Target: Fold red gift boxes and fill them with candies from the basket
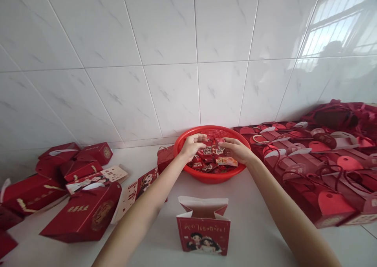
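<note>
My left hand reaches over the left side of a red plastic basket. Its thumb and fingers are closed at the edge of a small red wrapped candy with pale lettering. From the right side comes my right hand, pinching another red wrapped candy by its edge. Below both hands lie several more candies, among them an orange and white packet. In front of the basket a red paper gift box with a cartoon couple stands upright, its top open.
Many closed red gift boxes with cord handles stand in rows at the right. More red boxes sit at the left, beside flat printed cards. A white tiled wall rises behind the white tabletop.
</note>
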`<control>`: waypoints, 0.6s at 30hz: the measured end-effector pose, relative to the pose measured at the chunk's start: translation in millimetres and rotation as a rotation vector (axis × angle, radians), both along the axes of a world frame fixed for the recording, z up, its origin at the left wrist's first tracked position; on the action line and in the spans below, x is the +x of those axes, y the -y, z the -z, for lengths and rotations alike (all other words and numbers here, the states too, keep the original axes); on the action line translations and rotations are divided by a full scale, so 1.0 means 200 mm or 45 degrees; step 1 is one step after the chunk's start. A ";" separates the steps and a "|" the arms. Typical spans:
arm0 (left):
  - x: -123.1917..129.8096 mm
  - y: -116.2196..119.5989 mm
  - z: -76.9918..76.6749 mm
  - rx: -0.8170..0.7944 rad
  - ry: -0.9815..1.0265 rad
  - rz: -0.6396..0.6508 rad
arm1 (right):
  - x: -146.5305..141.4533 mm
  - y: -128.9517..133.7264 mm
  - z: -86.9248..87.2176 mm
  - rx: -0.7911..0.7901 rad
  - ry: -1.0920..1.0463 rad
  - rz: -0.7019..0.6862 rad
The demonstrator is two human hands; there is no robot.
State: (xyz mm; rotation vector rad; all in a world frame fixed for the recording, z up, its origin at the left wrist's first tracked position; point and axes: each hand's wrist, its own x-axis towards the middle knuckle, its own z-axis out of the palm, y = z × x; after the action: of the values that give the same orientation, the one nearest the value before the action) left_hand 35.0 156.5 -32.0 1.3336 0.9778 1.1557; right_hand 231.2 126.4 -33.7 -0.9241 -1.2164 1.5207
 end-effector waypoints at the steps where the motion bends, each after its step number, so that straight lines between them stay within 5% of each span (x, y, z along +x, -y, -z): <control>1: 0.01 -0.01 -0.01 0.045 0.034 -0.023 | 0.00 0.00 -0.01 0.003 -0.014 -0.019; 5: 0.09 -0.04 -0.03 0.149 0.091 -0.001 | -0.01 0.02 -0.02 -0.007 -0.091 -0.012; 10: 0.16 -0.12 -0.06 0.174 0.017 0.104 | -0.01 -0.01 -0.02 0.011 -0.260 0.263; 18: 0.06 -0.14 0.02 0.079 -0.633 0.556 | 0.02 -0.08 0.02 -0.005 -0.387 0.623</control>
State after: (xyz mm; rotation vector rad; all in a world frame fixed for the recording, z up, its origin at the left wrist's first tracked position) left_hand 47.0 183.6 -35.1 1.8242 0.9302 0.5345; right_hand 234.5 141.8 -37.0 -0.8756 -0.7040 1.2118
